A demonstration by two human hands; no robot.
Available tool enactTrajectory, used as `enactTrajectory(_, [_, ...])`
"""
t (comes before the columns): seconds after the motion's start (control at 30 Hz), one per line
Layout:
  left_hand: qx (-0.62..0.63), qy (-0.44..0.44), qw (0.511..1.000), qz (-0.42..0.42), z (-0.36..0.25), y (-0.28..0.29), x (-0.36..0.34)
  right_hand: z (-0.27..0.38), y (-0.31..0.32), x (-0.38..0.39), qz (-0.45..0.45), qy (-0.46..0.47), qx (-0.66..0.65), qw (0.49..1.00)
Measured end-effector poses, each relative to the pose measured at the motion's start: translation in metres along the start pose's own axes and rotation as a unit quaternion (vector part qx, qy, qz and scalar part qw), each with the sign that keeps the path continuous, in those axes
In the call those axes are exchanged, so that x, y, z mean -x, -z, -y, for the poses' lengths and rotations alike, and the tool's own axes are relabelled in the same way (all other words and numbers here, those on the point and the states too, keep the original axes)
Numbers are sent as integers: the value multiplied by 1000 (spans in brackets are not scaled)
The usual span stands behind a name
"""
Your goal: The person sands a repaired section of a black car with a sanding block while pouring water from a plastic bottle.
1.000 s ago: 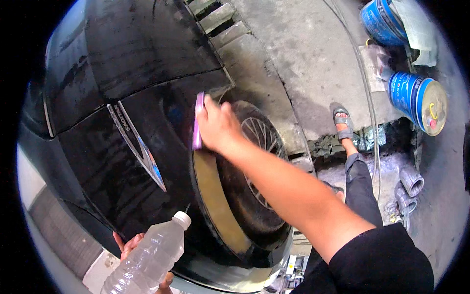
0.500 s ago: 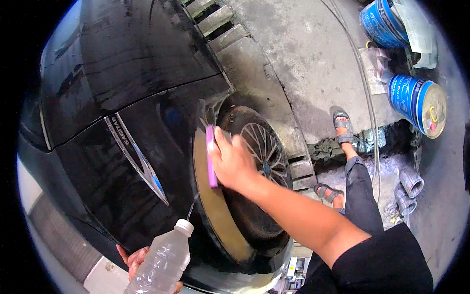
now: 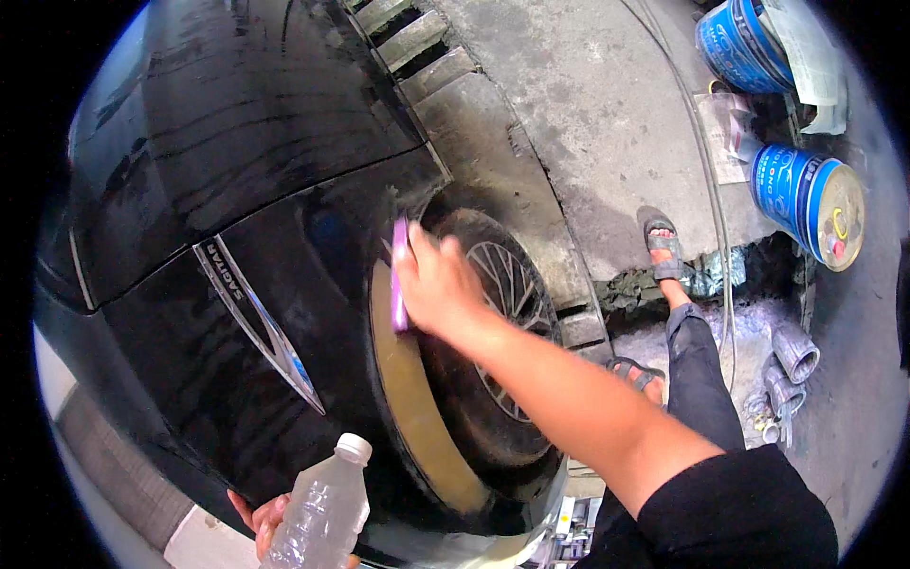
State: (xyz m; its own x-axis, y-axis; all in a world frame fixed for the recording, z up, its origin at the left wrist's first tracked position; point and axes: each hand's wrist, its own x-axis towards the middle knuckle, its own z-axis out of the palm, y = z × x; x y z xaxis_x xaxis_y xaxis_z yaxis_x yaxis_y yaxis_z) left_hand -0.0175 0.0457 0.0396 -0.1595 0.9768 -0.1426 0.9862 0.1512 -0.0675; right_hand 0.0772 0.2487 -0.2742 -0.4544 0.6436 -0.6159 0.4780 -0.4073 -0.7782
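From here, your likeliest trouble is an uneven cut. The purple sanding block point(image 3: 399, 308) lies along the left side of your right grip point(image 3: 441, 283), over the upper part of the tan filler band point(image 3: 422, 427), which runs on below that grip. If you press harder at 1 end of the block than at the other, that end could dig a hollow. If it strays left of your right grip, it could scratch the black fender panel point(image 3: 171, 379) or, farther left, the chrome trim point(image 3: 275, 346); a wet surface would make such a slip easier. Overshoot to the right and your knuckles could strike the spoked wheel point(image 3: 510, 294) just beside the grip.

The clear plastic bottle point(image 3: 322, 512), below and left of your right grip, could slide if your other hand is wet. No stream shows at its white cap point(image 3: 354, 448).

Your right forearm point(image 3: 559, 379) reaches up from the lower right, back of the hand uppermost. That grip is closed on the block, its fingers blurred; you cannot tell where the thumb presses. Your left grip point(image 3: 270, 522) is wrapped around the tilted bottle, mostly hidden behind it, with 1 finger lifted at its left.
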Motion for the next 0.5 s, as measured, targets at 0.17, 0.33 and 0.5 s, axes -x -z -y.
enactTrajectory(0.17, [-44, 1, 996, 76, -3, 7, -5, 5, 12, -63, -2, -35, 1, 999])
enactTrajectory(0.33, [-68, -74, 973, 209, 22, 35, -7, -11, -2, 43, 34, 89, 6, 995])
enactTrajectory(0.5, [-14, 15, 984, 176, 25, 25, 8, -32, 2, -58, -45, 162, -11, 986])
